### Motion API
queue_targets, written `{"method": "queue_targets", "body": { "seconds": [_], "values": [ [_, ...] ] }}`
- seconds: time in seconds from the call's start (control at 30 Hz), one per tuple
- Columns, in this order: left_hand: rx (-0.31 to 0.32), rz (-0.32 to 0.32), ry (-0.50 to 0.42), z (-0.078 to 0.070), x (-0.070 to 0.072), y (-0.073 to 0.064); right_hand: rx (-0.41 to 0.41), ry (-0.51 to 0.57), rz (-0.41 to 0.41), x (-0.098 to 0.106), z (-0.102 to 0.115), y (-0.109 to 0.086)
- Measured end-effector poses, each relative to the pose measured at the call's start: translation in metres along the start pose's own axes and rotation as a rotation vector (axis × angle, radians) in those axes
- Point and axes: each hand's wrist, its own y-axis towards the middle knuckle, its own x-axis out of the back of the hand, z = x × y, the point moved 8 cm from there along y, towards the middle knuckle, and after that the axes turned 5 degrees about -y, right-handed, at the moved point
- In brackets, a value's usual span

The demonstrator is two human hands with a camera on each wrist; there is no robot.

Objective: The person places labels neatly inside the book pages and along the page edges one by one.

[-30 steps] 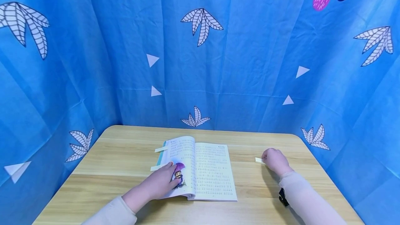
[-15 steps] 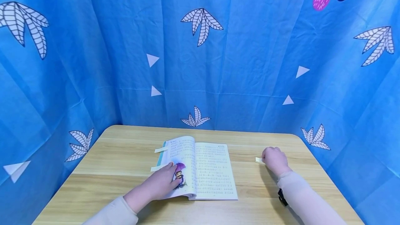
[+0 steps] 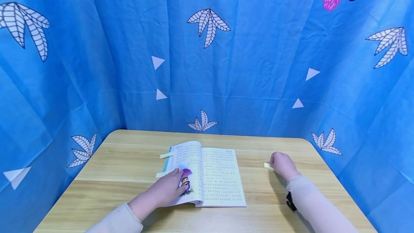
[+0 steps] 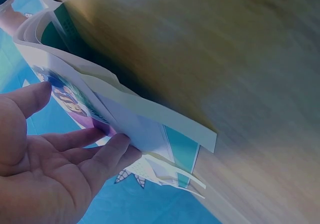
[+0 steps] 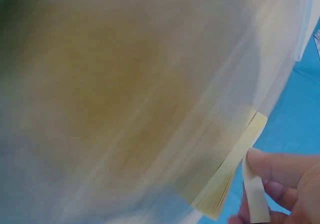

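One pale strip (image 5: 256,199): bending in the pinch of the right hand (image 3: 284,166), thumb and fingers gripping it; whether it is hanging free of the strip pad (image 5: 225,174) is not showing clearly.
Strip handling: seeming very light, limp and easily creased; probably calling for a soft pinch at one end.
Strip pad: sitting just beside the pinching fingers, toward the right of the table (image 3: 106,190); its thin layers are showing along one side, likely sliding if squeezed unevenly, so its thicker edge is looking the safer hold.
Book (image 3: 223,179): lying open near the table's middle, left pages arching; probably weighing more than the strips, its soft pages wanting light pressure near the outer margin.
Left hand (image 3: 166,188): resting on the left page, fingers relaxed, touching without clasping.
Page markers (image 3: 167,155): sticking out past the book's left edge.
Tabletop: showing pale wood grain, looking smooth, catching soft glare in front.
Curtain (image 3: 207,71): hanging blue behind and on both sides, carrying leaf and triangle prints.
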Motion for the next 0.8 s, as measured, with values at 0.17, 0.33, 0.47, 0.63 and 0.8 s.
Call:
{"method": "queue_targets", "body": {
  "seconds": [0.17,0.33,0.47,0.63,0.8],
  "values": [
    [0.007,0.002,0.005,0.001,-0.001,0.001,-0.082,0.148,0.15,-0.014,-0.011,0.003],
    [0.01,0.003,0.003,0.001,-0.001,0.001,-0.097,0.213,0.182,-0.013,-0.014,0.005],
    [0.015,0.007,0.0,0.002,-0.002,0.001,-0.095,0.216,0.174,-0.011,-0.013,0.005],
    [0.013,0.007,0.004,0.002,-0.003,0.002,-0.114,0.215,0.181,-0.011,-0.013,0.004],
    [0.009,0.006,0.007,0.002,-0.002,0.002,-0.114,0.212,0.224,-0.017,-0.012,0.005]
  ]
}}
